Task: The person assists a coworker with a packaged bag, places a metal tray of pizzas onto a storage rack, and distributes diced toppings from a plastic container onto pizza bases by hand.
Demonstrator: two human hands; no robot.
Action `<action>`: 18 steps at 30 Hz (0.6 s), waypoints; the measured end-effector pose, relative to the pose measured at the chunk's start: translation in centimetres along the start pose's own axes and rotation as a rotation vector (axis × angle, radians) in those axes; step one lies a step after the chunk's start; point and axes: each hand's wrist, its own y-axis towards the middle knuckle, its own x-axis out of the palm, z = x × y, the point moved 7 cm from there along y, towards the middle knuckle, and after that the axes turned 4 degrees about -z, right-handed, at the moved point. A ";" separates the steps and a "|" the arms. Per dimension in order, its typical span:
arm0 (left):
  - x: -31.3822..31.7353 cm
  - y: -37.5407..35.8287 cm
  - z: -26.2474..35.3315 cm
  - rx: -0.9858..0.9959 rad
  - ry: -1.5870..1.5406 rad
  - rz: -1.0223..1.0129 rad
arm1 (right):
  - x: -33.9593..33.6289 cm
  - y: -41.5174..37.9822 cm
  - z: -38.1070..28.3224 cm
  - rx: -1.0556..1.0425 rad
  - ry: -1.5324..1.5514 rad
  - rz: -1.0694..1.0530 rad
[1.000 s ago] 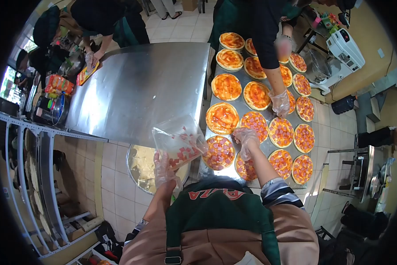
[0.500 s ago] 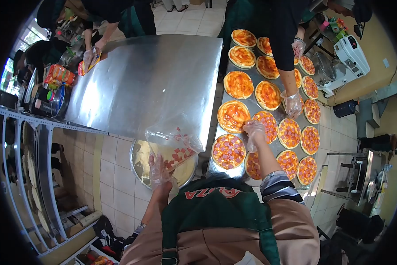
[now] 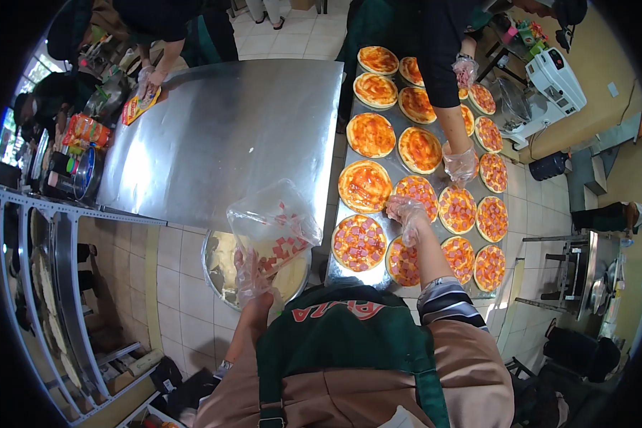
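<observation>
My left hand (image 3: 253, 277), in a clear plastic glove, grips a see-through plastic bag (image 3: 274, 214) with diced ham (image 3: 286, 247) in it. The bag hangs over a round metal bowl (image 3: 205, 258) of pale dough (image 3: 224, 260). My right hand (image 3: 408, 214), also gloved, is closed, with pinkish diced ham seeming to show at its fingertips. It hovers at the edge of a pizza base with only red sauce (image 3: 364, 187), beside a ham-topped pizza (image 3: 416, 194). Nearer me is another ham-topped pizza (image 3: 359, 242).
Several pizzas cover the metal table (image 3: 341, 274) on the right. Across it, a co-worker's gloved hand (image 3: 460, 164) reaches among them. Another person's hand (image 3: 148, 82) holds a yellow-red packet (image 3: 141, 107) on the left metal table (image 3: 221, 135). A rack (image 3: 85, 207) stands at left.
The whole view has shifted slightly, with the tables now further left. My right hand stays by the sauced base, its fingers bunched. The far-left person's packet has tilted flatter into view.
</observation>
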 end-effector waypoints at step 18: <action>-2.0 -0.1 -1.2 0.036 0.032 0.013 | 1.4 2.4 -3.3 -0.354 -1.322 0.253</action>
